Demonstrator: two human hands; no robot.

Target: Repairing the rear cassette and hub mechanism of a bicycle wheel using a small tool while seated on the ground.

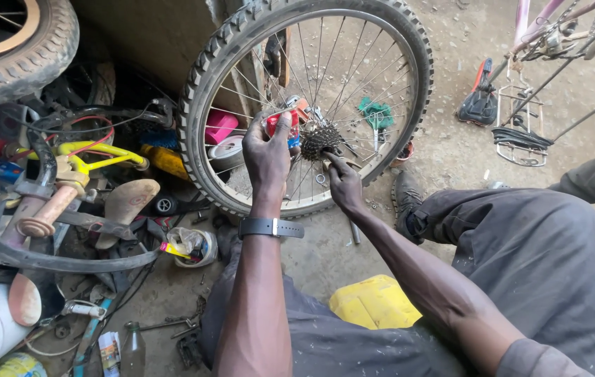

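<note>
At the wheel's sprocket cluster, left hand gripping red tool, right hand pinching.

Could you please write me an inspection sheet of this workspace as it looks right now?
Surface: bare dirt ground, dusty.
Job's things: bicycle wheel upright; sprocket cluster at its hub.
Clutter: yellow bike frame, loose tyre, yellow jerrycan, glass bottle.
Grippers: left hand holds a small red can; right hand fingertips at the sprockets.
Cables: red cable among the parts.
Surroundings: pink bicycle nearby.
</note>
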